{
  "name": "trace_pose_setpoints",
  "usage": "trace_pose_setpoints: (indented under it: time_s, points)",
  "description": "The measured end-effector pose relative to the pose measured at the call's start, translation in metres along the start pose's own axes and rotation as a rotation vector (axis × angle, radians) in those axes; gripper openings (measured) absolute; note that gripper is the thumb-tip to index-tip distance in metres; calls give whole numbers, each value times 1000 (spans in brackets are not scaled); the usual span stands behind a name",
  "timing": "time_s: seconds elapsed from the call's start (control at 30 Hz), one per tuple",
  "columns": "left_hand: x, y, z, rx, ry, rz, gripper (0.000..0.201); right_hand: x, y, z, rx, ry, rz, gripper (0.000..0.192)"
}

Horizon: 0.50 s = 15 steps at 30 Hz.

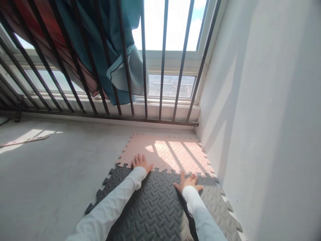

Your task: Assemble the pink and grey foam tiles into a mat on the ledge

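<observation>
A pink foam floor mat [140, 145] with toothed edges lies against a dark grey foam floor mat [157, 204] along a jagged seam. My left hand [141, 162] rests flat with fingers spread, its fingertips on the pink mat near the left part of the seam. Just below the seam, towards its right part, my right hand [188, 183] presses on the grey mat, fingers spread and reaching to the pink edge. Neither hand grips anything. My sleeves and forearms cover part of the grey mat.
Dark metal railing bars [163, 67] stand beyond the pink mat, before a window [173, 30]. Blue-green cloth [105, 50] hangs behind the bars. A white wall [271, 134] rises at the right. Pale floor [55, 180] extends left, with a thin strip [27, 142] lying on it.
</observation>
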<state>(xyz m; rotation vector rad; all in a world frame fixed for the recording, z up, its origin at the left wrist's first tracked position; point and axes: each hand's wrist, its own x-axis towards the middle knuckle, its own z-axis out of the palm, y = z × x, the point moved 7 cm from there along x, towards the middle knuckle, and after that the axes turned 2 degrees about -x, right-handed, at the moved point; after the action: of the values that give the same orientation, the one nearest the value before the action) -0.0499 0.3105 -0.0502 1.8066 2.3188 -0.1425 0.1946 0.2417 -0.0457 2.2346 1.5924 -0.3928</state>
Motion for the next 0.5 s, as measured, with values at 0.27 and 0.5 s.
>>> trace_pose_setpoints:
  time_s: [0.27,0.5]
  points:
    - [-12,-89,8,182,61,-7,77,0,0,-1,-27,-17,6,74]
    - [-15,-96,13,127,-157,15,79,2,-1,1,-16,-27,-12,80]
